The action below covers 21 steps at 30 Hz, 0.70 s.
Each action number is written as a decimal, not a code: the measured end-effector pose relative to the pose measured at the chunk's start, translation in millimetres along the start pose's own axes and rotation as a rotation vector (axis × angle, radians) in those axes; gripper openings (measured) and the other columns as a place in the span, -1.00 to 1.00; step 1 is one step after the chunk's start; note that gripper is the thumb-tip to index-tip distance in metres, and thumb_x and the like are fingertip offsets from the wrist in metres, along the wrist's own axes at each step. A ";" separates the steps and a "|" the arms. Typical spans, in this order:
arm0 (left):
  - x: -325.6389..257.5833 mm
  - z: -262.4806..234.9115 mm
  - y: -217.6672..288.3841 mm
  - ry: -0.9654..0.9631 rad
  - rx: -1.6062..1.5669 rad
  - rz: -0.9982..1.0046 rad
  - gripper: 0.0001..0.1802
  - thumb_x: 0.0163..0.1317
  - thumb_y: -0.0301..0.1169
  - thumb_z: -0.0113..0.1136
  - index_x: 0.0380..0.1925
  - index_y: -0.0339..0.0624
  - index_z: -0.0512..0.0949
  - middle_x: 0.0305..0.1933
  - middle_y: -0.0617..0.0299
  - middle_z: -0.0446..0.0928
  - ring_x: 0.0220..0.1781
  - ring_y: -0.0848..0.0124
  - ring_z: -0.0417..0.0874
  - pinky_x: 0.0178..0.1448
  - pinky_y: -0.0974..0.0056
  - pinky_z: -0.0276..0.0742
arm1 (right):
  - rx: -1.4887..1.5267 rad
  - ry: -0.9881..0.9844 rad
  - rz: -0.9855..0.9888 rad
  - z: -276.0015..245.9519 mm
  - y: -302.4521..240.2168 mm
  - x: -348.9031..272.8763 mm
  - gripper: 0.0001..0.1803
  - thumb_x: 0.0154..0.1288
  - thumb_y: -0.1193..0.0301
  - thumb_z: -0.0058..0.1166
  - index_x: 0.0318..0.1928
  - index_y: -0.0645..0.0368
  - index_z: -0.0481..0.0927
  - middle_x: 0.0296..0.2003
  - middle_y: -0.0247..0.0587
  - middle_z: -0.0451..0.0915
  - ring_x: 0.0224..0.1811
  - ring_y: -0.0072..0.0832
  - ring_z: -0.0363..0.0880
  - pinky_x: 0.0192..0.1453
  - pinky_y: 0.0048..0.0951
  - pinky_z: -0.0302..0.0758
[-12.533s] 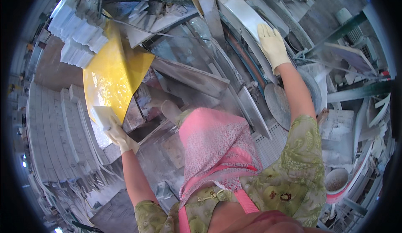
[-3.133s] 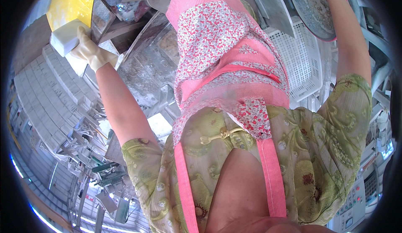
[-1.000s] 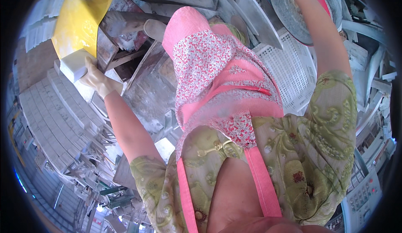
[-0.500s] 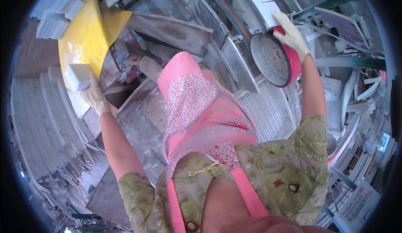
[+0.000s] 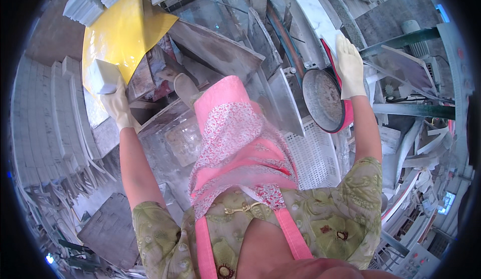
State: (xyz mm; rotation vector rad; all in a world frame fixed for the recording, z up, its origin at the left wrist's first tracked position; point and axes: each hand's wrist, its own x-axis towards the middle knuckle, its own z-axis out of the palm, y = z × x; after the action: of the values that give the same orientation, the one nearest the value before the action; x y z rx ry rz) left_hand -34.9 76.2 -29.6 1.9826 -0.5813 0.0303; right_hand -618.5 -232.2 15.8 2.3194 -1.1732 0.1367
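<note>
My left hand point(image 5: 117, 106), in a pale rubber glove, is closed around the near edge of a white block point(image 5: 103, 75). The block is over the lower part of a shiny yellow sheet point(image 5: 117, 38). On the right, my gloved right hand point(image 5: 349, 66) lies flat, fingers stretched out, on the near end of a white marble-patterned strip point(image 5: 313, 11). Under that hand passes a red belt point(image 5: 346, 121), which curves round a dusty grey drum point(image 5: 323, 101). What the palm covers is hidden.
Long grey-white strips point(image 5: 37, 123) are stacked at the left. Dusty boards point(image 5: 215, 46) lean in the middle, near a white perforated crate point(image 5: 315, 154). Green metal bars point(image 5: 416, 110) and scraps stand at the right. A pink apron point(image 5: 245, 144) hangs before me.
My right hand has shifted from spread fingers over the red belt to lying flat on the strip's end. The left hand still holds the block. The whole view has shifted slightly.
</note>
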 end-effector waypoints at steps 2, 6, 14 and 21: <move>-0.4 1.3 -1.0 -0.002 -0.031 -0.001 -0.52 0.20 -0.23 0.41 -0.07 -0.46 0.61 -0.15 0.06 0.69 -0.19 0.33 0.65 -0.02 0.22 0.55 | 0.022 0.018 -0.010 2.7 -0.5 13.9 -0.37 0.33 0.23 0.13 0.34 0.24 0.34 0.28 -0.01 0.49 0.36 -0.22 0.44 0.44 -0.19 0.34; -0.5 2.7 4.4 -0.003 -0.107 0.033 -0.53 0.20 -0.26 0.41 -0.08 -0.48 0.61 -0.16 0.05 0.68 -0.19 0.34 0.66 -0.02 0.24 0.55 | -0.006 -0.116 0.027 12.3 -13.4 37.5 -0.32 0.35 0.19 0.13 0.37 0.22 0.30 0.34 -0.03 0.43 0.43 -0.27 0.38 0.48 -0.16 0.29; -1.2 1.0 -2.5 0.004 -0.004 -0.076 -0.43 0.14 -0.25 0.47 0.02 -0.46 0.56 -0.07 -0.01 0.67 -0.07 0.25 0.68 0.09 0.18 0.56 | -0.067 -0.200 0.049 36.9 -17.5 69.1 -0.14 0.17 0.41 0.20 0.47 0.22 0.15 0.45 -0.07 0.29 0.51 -0.31 0.24 0.53 -0.19 0.21; -3.9 -0.8 -5.4 0.149 0.196 -0.049 -0.34 0.00 0.02 0.48 -0.10 -0.35 0.66 -0.06 -0.17 0.69 -0.01 0.00 0.72 0.07 0.08 0.59 | 0.343 -0.121 0.040 1.2 -14.1 67.2 -0.34 0.28 0.30 0.21 0.36 0.17 0.37 0.28 0.16 0.47 0.27 -0.01 0.52 0.30 -0.11 0.49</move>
State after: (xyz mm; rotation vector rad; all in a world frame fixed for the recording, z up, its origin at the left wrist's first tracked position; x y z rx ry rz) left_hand -36.0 80.3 -34.8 2.1621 -0.4473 0.2101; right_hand -566.3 -274.5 30.4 2.6323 -1.3450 0.2301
